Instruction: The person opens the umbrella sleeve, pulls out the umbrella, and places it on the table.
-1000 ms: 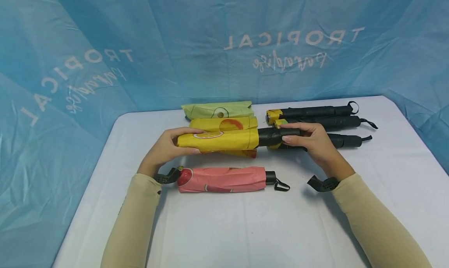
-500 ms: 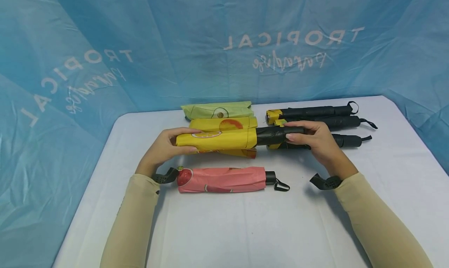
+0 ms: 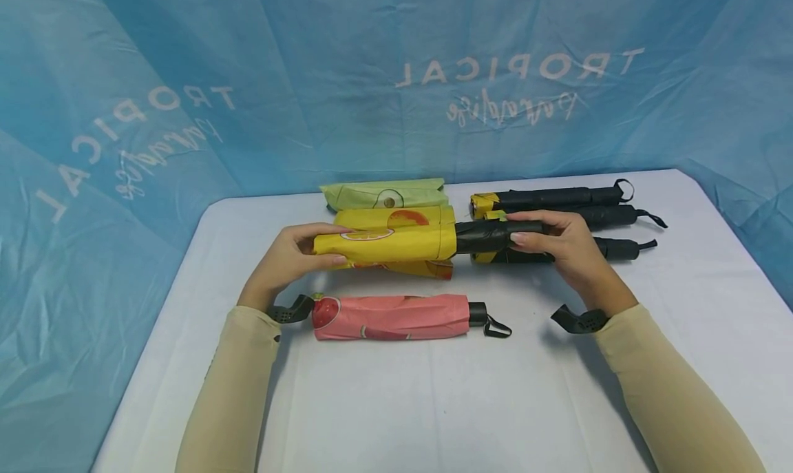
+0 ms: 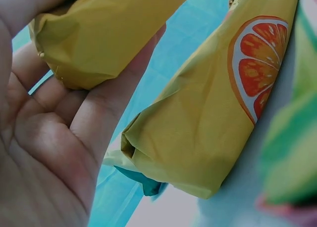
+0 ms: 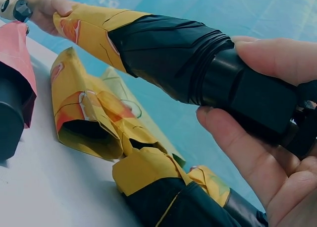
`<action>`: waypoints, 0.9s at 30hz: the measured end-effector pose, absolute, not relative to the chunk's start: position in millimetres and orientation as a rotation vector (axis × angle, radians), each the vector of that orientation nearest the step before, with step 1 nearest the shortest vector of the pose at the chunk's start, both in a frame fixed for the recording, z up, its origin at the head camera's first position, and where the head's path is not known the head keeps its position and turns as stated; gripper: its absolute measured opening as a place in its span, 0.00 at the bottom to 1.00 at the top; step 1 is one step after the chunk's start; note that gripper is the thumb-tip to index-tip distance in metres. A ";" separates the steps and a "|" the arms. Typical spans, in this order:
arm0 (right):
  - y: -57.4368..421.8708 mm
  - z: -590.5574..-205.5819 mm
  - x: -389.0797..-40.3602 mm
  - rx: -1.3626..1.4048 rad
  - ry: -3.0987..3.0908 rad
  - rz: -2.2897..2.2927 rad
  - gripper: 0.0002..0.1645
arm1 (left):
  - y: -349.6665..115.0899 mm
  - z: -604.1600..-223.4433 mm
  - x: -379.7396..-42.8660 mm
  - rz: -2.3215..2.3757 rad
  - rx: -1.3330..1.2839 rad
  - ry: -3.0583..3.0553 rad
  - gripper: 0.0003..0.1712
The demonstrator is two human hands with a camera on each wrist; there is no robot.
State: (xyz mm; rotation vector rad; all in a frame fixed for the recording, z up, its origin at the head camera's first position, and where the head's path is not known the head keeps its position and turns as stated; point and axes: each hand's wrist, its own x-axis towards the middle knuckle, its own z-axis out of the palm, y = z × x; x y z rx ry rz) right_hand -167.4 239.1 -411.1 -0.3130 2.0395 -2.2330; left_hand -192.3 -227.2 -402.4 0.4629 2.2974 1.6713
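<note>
In the head view a folding umbrella (image 3: 483, 237) lies level across the middle, raised above the table, its black part sticking out of a yellow fruit-print sleeve (image 3: 403, 246). My left hand (image 3: 281, 265) grips the left end of this sleeve, fingers behind and thumb in front. At the other end, the thumb and fingers of my right hand (image 3: 566, 249) pinch the black handle (image 5: 247, 90), as the right wrist view shows closely. The left wrist view has the sleeve's closed end (image 4: 94, 43) between thumb and fingers. How far the umbrella reaches inside the sleeve is hidden.
Behind the held sleeve lie a green avocado-print sleeve (image 3: 353, 196) and yellow sleeves (image 3: 362, 218). Three black folded umbrellas (image 3: 557, 197) lie at the back right. A pink sleeved umbrella (image 3: 390, 318) with a black strap lies nearer me on the white table (image 3: 434, 404).
My right hand has moved slightly right with the handle, and more of the black umbrella shows outside the sleeve. My left hand has stayed nearly in place.
</note>
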 end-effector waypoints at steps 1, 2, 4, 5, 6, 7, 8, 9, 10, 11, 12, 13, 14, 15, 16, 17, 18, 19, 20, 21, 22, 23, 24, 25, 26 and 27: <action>239.5 -410.8 -167.5 -0.312 2.038 -2.234 0.23 | -227.3 -402.2 -192.3 1.672 0.454 2.299 0.29; 239.8 -410.5 -167.6 -0.312 2.038 -2.235 0.23 | -227.3 -402.0 -192.3 1.671 0.442 2.302 0.29; 240.5 -410.0 -167.7 -0.310 2.041 -2.235 0.23 | -227.3 -401.6 -192.2 1.668 0.421 2.310 0.29; 240.8 -409.9 -167.8 -0.311 2.044 -2.234 0.23 | -227.5 -401.5 -192.1 1.666 0.408 2.315 0.29; 241.1 -409.7 -167.7 -0.313 2.046 -2.233 0.23 | -227.6 -401.4 -192.1 1.664 0.399 2.321 0.29; 241.4 -409.6 -167.7 -0.316 2.047 -2.234 0.22 | -227.7 -401.4 -192.0 1.662 0.392 2.326 0.29; 241.6 -409.5 -167.6 -0.319 2.049 -2.234 0.22 | -227.8 -401.2 -191.9 1.659 0.390 2.330 0.29; 241.7 -409.3 -167.5 -0.324 2.048 -2.234 0.22 | -227.8 -401.1 -191.8 1.659 0.389 2.334 0.28; 241.8 -409.2 -167.4 -0.325 2.047 -2.234 0.22 | -227.8 -401.0 -191.9 1.663 0.388 2.332 0.28; 242.1 -409.1 -167.3 -0.325 2.045 -2.233 0.22 | -228.0 -401.1 -192.1 1.669 0.387 2.329 0.28; 242.3 -409.0 -167.1 -0.325 2.045 -2.231 0.22 | -228.1 -401.3 -192.3 1.675 0.386 2.324 0.28; 242.5 -408.9 -167.0 -0.324 2.045 -2.228 0.22 | -228.2 -401.3 -192.4 1.682 0.386 2.317 0.28; 242.7 -408.8 -166.8 -0.322 2.047 -2.226 0.22 | -228.3 -401.3 -192.5 1.686 0.385 2.313 0.28; 243.0 -408.7 -166.7 -0.322 2.049 -2.222 0.22 | -228.4 -401.2 -192.6 1.690 0.380 2.310 0.28; 243.3 -408.7 -166.6 -0.322 2.050 -2.220 0.22 | -228.5 -401.1 -192.5 1.691 0.381 2.308 0.27; 243.5 -408.6 -166.6 -0.325 2.050 -2.220 0.22 | -228.6 -401.0 -192.4 1.687 0.381 2.311 0.27; 243.7 -408.5 -166.5 -0.328 2.048 -2.222 0.22 | -228.8 -400.8 -192.4 1.686 0.379 2.312 0.26; 244.0 -408.4 -166.5 -0.334 2.047 -2.224 0.22 | -229.0 -400.5 -192.3 1.684 0.380 2.313 0.26; 244.0 -408.2 -166.5 -0.340 2.044 -2.227 0.22 | -229.1 -400.3 -192.1 1.678 0.386 2.315 0.26; 244.1 -408.1 -166.6 -0.347 2.040 -2.230 0.22 | -229.4 -400.1 -192.1 1.671 0.392 2.317 0.25; 244.1 -407.9 -166.5 -0.352 2.037 -2.234 0.22 | -229.7 -400.0 -192.0 1.662 0.399 2.321 0.25; 244.1 -407.8 -166.5 -0.358 2.033 -2.237 0.22 | -230.1 -400.1 -192.2 1.660 0.405 2.318 0.24; 244.1 -407.6 -166.6 -0.361 2.030 -2.239 0.22 | -230.4 -400.1 -192.4 1.657 0.410 2.317 0.24; 244.2 -407.6 -166.6 -0.366 2.029 -2.240 0.22 | -230.7 -400.3 -192.5 1.650 0.421 2.318 0.24; 244.2 -407.6 -166.6 -0.369 2.025 -2.241 0.22 | -231.0 -400.4 -192.7 1.645 0.431 2.318 0.24; 244.4 -407.8 -166.6 -0.371 2.021 -2.243 0.22 | -231.4 -400.5 -192.8 1.649 0.433 2.320 0.24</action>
